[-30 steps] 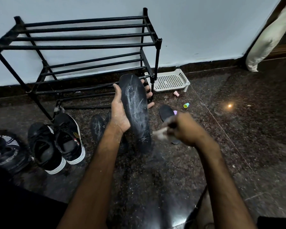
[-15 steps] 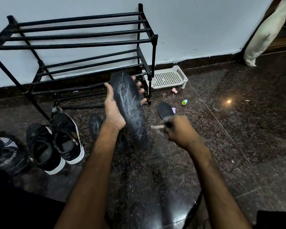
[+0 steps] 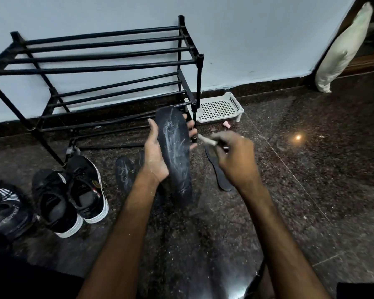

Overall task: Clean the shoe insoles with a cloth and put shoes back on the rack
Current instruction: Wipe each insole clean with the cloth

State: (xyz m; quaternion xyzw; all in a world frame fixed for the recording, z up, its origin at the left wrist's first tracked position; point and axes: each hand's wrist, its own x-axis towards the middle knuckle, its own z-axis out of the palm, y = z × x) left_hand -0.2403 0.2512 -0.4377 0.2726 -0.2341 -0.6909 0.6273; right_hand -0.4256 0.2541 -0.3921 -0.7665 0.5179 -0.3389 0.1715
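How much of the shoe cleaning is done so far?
Nothing looks finished. In hand: the left hand holds one insole, streaked white, and the right hand grips a blurred pale piece beside it. Left to do: the left floor insole, also streaked, and the right floor insole lie on the floor, and the black shoes sit beside the rack, not on it.

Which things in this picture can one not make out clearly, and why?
Head view:
1. Small pale object in the right hand: motion blur; cloth or not, unclear.
2. Dusty dark insole on the floor: partly hidden behind the left forearm.
3. Black shoe with white stripes: cut off by the left edge.
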